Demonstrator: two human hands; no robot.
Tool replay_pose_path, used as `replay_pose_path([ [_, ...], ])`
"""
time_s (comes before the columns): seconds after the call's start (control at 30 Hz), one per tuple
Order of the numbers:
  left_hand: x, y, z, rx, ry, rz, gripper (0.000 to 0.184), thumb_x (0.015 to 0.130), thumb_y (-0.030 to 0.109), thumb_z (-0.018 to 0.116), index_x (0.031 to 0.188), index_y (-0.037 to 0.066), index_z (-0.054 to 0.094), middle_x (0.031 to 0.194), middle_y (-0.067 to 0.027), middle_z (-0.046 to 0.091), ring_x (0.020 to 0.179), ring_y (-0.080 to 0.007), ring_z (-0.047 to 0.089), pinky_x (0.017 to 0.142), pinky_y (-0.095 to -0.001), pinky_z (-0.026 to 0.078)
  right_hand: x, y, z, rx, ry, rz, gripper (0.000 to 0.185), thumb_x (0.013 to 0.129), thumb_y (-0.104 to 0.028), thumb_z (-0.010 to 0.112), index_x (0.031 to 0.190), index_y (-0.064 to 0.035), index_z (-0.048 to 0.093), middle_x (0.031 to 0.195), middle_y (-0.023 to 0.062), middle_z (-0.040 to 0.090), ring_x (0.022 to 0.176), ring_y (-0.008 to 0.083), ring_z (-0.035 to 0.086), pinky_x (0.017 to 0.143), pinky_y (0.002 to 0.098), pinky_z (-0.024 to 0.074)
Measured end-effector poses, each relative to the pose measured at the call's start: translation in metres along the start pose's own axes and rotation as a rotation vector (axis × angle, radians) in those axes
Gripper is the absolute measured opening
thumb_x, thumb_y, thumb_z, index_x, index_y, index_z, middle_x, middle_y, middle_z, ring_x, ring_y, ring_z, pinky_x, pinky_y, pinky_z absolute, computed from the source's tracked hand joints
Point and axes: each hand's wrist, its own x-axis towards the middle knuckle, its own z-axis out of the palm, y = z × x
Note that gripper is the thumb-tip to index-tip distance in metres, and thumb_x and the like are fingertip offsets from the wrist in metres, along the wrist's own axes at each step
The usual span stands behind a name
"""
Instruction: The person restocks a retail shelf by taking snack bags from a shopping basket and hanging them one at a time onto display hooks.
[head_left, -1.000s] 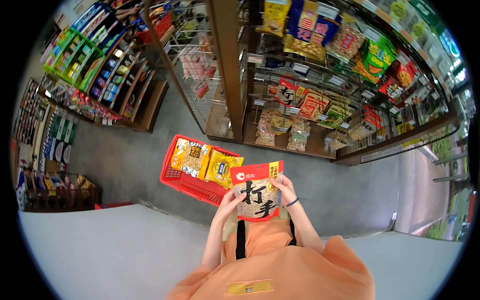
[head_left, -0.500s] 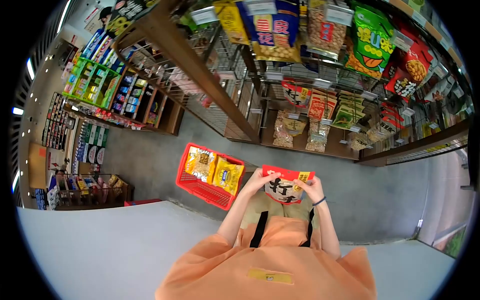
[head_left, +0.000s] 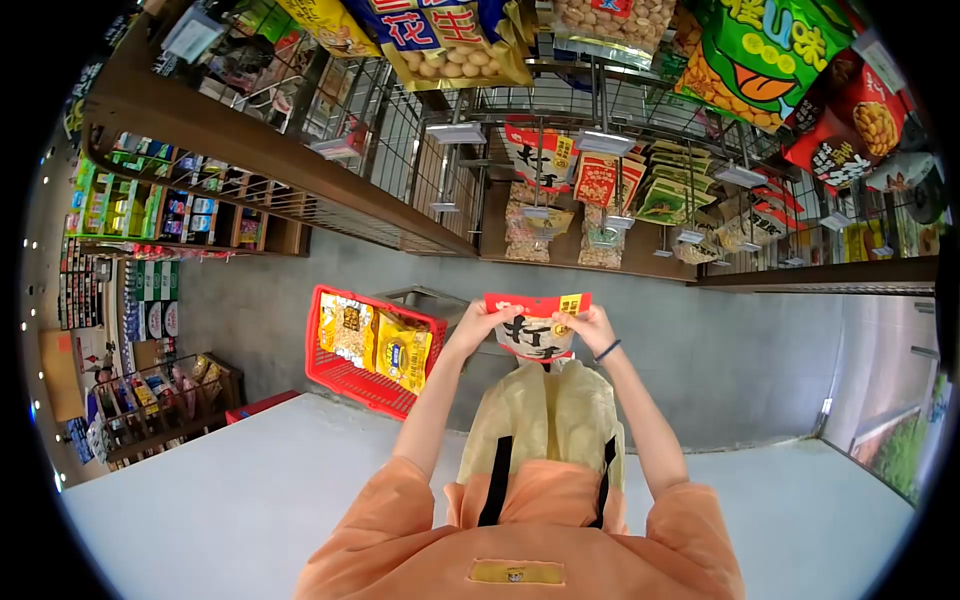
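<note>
Held out in front of the body is a red-topped snack bag (head_left: 533, 328) with large black characters on its face. My left hand (head_left: 479, 326) pinches its upper left corner, and my right hand (head_left: 590, 327), with a dark band on the wrist, pinches the upper right. Left of the hands, a red basket (head_left: 365, 388) holds two yellow snack bags, one (head_left: 347, 330) with a clear window and the other (head_left: 402, 352) mostly yellow. A similar red bag (head_left: 540, 157) hangs on the rack beyond the hands.
Wire racks with brown frames (head_left: 300, 215) carry hanging snack bags, including a large green one (head_left: 765, 60) at upper right. A display bin (head_left: 165, 405) stands at the far left. Grey floor (head_left: 700, 350) lies around the basket, with a pale surface (head_left: 240, 500) nearer the body.
The red bag has moved farther from the body, with both arms more stretched out. Both hands have shifted to its top corners. The rack looks closer, and the view has turned.
</note>
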Motion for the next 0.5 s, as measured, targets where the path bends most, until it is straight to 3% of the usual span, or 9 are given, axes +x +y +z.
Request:
replay_pose_path([
  [0.17, 0.045, -0.011, -0.016, 0.007, -0.014, -0.004, 0.019, 0.075, 0.016, 0.058, 0.089, 0.004, 0.059, 0.085, -0.0003, 0.059, 0.079, -0.0054, 0.052, 0.073, -0.0224, 0.039, 0.04, 0.011, -0.007, -0.012, 0.063, 0.018, 0.016, 0.073, -0.013, 0.062, 0.084, -0.0013, 0.059, 0.078, 0.0026, 0.06, 0.069, 0.0072, 0.055, 0.063, 0.0214, 0.0434],
  [0.23, 0.068, -0.022, -0.018, -0.047, 0.052, -0.015, 0.019, 0.074, 0.019, 0.06, 0.085, 0.003, 0.061, 0.08, -0.0008, 0.06, 0.074, -0.0047, 0.052, 0.066, -0.0212, 0.041, 0.063, 0.024, -0.016, 0.003, 0.097, 0.1, 0.016, 0.073, -0.014, 0.062, 0.085, -0.0034, 0.06, 0.079, 0.0025, 0.06, 0.07, 0.0065, 0.054, 0.063, 0.0212, 0.043],
  [0.5, 0.167, -0.033, -0.041, 0.029, 0.072, 0.171, 0.021, 0.071, 0.019, 0.064, 0.083, 0.003, 0.061, 0.075, 0.001, 0.059, 0.067, -0.0035, 0.051, 0.059, -0.0188, 0.04, 0.152, 0.04, -0.054, -0.082, 0.098, -0.082, 0.017, 0.072, -0.015, 0.063, 0.084, -0.0033, 0.06, 0.077, 0.0017, 0.06, 0.066, 0.0058, 0.055, 0.06, 0.02, 0.0427],
])
